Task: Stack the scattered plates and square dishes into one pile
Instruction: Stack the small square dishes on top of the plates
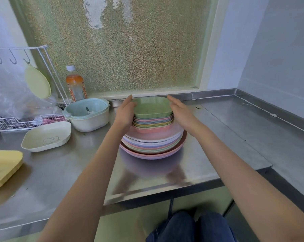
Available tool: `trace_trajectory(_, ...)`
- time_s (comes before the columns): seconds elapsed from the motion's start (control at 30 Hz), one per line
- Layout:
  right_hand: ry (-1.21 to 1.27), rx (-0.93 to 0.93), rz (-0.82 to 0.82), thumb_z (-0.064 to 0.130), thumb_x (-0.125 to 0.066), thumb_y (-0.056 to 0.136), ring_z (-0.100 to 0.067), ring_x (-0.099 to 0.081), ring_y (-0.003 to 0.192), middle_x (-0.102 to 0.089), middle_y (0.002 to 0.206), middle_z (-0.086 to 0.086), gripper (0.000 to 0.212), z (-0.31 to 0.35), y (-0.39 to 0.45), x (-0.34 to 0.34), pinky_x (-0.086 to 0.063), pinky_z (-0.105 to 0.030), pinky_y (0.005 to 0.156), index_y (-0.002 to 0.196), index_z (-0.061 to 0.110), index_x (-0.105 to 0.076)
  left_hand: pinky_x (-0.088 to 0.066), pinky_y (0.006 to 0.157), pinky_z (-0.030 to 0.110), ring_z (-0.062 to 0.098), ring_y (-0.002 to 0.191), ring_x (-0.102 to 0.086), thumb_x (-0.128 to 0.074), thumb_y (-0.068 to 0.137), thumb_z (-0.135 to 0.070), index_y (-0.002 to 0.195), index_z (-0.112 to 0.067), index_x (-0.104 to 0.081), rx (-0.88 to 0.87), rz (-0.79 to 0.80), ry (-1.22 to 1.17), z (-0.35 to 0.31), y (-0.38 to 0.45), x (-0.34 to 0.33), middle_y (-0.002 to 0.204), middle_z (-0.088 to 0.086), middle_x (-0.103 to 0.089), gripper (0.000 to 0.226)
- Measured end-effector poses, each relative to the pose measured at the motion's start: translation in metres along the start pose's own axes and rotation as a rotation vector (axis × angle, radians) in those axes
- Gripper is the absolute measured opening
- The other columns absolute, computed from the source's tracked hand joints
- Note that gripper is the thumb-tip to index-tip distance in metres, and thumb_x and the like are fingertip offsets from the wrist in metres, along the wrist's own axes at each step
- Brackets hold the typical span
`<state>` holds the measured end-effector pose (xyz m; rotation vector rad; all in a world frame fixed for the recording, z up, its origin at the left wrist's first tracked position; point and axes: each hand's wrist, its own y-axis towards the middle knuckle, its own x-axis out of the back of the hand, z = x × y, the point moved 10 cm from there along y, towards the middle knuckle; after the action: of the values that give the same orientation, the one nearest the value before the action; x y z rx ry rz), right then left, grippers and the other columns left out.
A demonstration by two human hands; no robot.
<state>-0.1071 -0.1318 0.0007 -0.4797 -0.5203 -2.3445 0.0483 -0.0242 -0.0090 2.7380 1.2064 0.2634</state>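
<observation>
Single pile on the steel counter [226,130], near its back edge below the frosted window [119,46]: round plates [153,145] beneath, square dishes [153,120] above, a green dish [152,106] topmost; left hand [125,113], fingers extended, flat against the left side of the square dishes; right hand [181,110], fingers likewise extended and grasping nothing, just beside their right side, contact uncertain; to the left, apart from the pile, a cream dish [46,137], a yellow dish [3,167], a colander bowl [88,114], a drink bottle [75,84] and a wire rack [13,122].
</observation>
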Motion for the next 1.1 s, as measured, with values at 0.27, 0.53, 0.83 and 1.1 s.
trace_trajectory(0.27, -0.056, 0.016, -0.05, 0.009, -0.028, 0.098, -0.011, -0.021, 0.141, -0.028, 0.153, -0.001, 0.044, -0.009, 0.006, -0.002, -0.009, -0.017, 0.11, 0.141, 0.012, -0.039, -0.027, 0.115, 0.039, 0.02, 0.133, -0.038, -0.034, 0.086, 0.0, 0.136, -0.009, -0.047, 0.022, -0.043, -0.017, 0.01, 0.004, 0.003, 0.143, 0.008, -0.045, 0.052)
trace_trajectory(0.53, -0.062, 0.031, -0.061, 0.011, -0.028, 0.098, -0.009, -0.022, 0.141, -0.028, 0.154, 0.001, 0.045, -0.014, 0.007, -0.002, -0.009, -0.009, 0.101, 0.141, 0.015, -0.038, -0.028, 0.113, 0.031, 0.017, 0.131, -0.038, -0.03, 0.088, -0.002, 0.136, -0.01, -0.046, -0.011, -0.056, -0.028, 0.009, 0.003, 0.002, 0.142, 0.005, -0.044, 0.051)
trace_trajectory(0.83, -0.066, 0.033, -0.093, 0.01, -0.029, 0.097, -0.011, -0.025, 0.14, -0.031, 0.152, 0.0, 0.044, -0.014, 0.008, -0.001, -0.012, -0.013, 0.105, 0.138, 0.015, -0.042, -0.031, 0.103, 0.022, 0.015, 0.125, -0.043, -0.034, 0.086, 0.0, 0.132, -0.009, -0.051, -0.025, -0.072, -0.033, 0.009, 0.005, 0.004, 0.139, 0.006, -0.048, 0.05)
trace_trajectory(1.1, 0.005, -0.001, -0.03, 0.019, -0.027, 0.1, -0.007, -0.019, 0.142, -0.023, 0.155, 0.006, 0.045, -0.013, 0.004, -0.005, -0.01, -0.015, 0.105, 0.144, 0.021, -0.032, -0.026, 0.111, 0.026, 0.016, 0.132, -0.038, -0.034, 0.089, -0.002, 0.136, -0.01, -0.046, -0.008, -0.043, 0.001, 0.01, 0.008, 0.004, 0.143, 0.005, -0.044, 0.049)
